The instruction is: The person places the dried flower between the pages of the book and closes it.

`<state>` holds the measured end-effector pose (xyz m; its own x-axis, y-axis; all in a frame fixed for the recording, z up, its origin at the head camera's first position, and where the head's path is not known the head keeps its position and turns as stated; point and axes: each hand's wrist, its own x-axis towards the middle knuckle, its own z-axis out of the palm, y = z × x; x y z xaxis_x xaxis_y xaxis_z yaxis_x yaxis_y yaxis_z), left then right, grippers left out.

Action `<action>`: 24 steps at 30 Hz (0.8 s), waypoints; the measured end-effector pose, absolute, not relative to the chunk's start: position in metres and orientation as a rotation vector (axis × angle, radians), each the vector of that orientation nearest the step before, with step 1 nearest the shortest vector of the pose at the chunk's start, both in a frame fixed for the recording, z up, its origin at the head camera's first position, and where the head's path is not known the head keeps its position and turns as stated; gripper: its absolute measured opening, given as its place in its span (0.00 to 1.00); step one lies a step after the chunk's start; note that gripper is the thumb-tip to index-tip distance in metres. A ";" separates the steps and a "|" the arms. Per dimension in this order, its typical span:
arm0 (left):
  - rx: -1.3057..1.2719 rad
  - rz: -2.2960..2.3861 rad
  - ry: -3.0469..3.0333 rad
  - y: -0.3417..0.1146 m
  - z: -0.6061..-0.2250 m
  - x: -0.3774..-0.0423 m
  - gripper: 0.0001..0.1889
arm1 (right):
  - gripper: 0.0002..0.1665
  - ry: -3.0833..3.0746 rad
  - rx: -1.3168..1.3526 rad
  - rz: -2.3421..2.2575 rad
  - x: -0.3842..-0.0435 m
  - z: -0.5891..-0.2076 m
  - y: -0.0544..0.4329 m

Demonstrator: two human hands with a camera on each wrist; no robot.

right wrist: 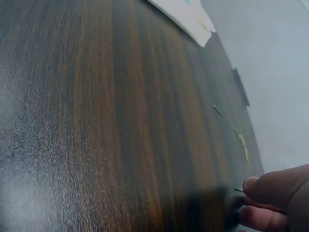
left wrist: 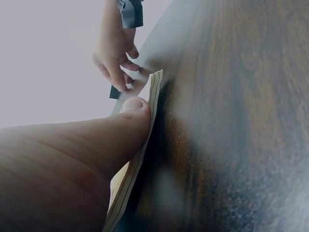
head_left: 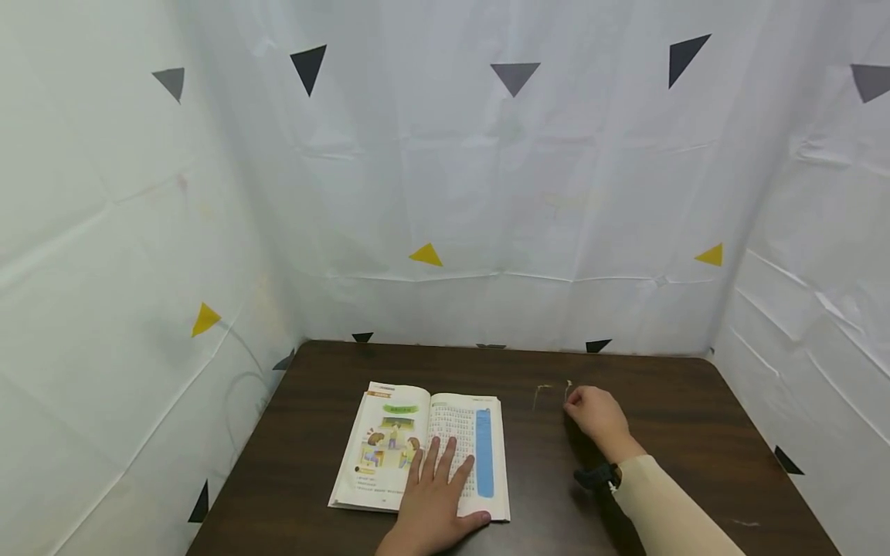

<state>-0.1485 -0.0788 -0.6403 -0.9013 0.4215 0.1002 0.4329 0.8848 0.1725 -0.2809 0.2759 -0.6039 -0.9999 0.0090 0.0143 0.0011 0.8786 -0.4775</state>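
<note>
An open book (head_left: 455, 419) lies on the dark wooden table, with a coloured picture on its left page and a blue panel on its right page. My left hand (head_left: 434, 494) rests flat on the lower right page, fingers spread. In the left wrist view its thumb (left wrist: 130, 128) lies along the book's page edge (left wrist: 155, 87). To the right of the book, my right hand (head_left: 599, 413) pinches a thin dry plant stem (head_left: 568, 390) between thumb and fingertips, close over the table. A second dry sprig (head_left: 541, 388) lies just left of it, also seen in the right wrist view.
The brown table (head_left: 667, 417) has rounded far corners. White sheeting (head_left: 487, 201) with black, grey and yellow triangles hangs behind and on both sides. A dark band with a black device (head_left: 596, 477) sits on the right wrist, by a pale sleeve (head_left: 667, 506).
</note>
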 end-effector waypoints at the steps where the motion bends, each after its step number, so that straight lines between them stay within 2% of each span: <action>1: -0.678 -0.297 -2.992 -0.079 -0.640 -0.148 0.49 | 0.08 -3.033 -0.024 0.747 -0.282 -0.604 0.275; 16: -0.678 -0.285 -2.986 -0.079 -0.643 -0.151 0.49 | 0.07 -3.109 -0.127 0.581 -0.295 -0.593 0.265; 17: -0.676 -0.285 -2.991 -0.079 -0.644 -0.151 0.49 | 0.08 -3.123 -0.136 0.586 -0.296 -0.594 0.266; 22: -0.681 -0.311 -3.002 -0.079 -0.643 -0.149 0.50 | 0.27 -3.172 -0.219 0.863 -0.298 -0.603 0.271; 24: -0.684 -0.310 -2.984 -0.078 -0.642 -0.149 0.49 | 0.31 -3.136 -0.226 1.031 -0.297 -0.605 0.275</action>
